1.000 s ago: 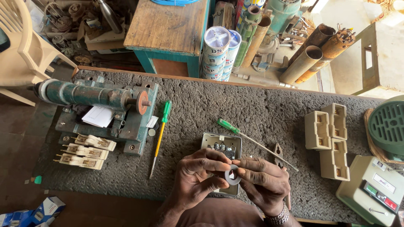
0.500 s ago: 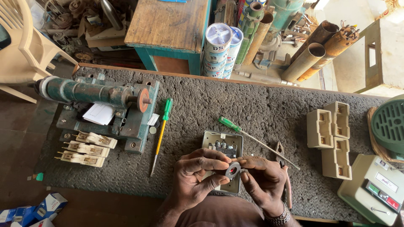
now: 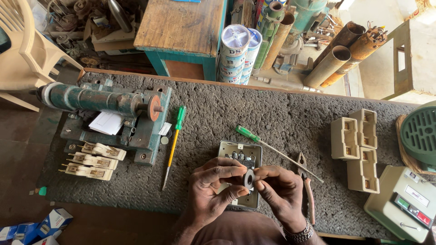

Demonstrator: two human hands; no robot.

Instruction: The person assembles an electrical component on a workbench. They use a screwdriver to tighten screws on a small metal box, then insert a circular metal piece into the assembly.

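Both of my hands meet over a grey metal switch box (image 3: 240, 154) lying open on the rough grey mat (image 3: 290, 118). My left hand (image 3: 213, 190) and my right hand (image 3: 279, 193) pinch a small roll of dark tape (image 3: 249, 178) between their fingertips, held on edge just above the box. Terminals show inside the box's upper part; its lower part is hidden by my fingers. A wristwatch (image 3: 297, 235) sits on my right wrist.
A green-handled screwdriver (image 3: 272, 147) and pliers (image 3: 306, 183) lie right of the box; a yellow-shafted screwdriver (image 3: 173, 145) lies to its left. A green winding machine (image 3: 104, 113) and beige fuse carriers (image 3: 93, 159) sit far left. Beige fuse bases (image 3: 356, 145) and a grey-green switch unit (image 3: 404, 202) stand right.
The tape roll has turned from lying flat with its hole visible to standing on edge between my fingertips. My hands stayed over the box.
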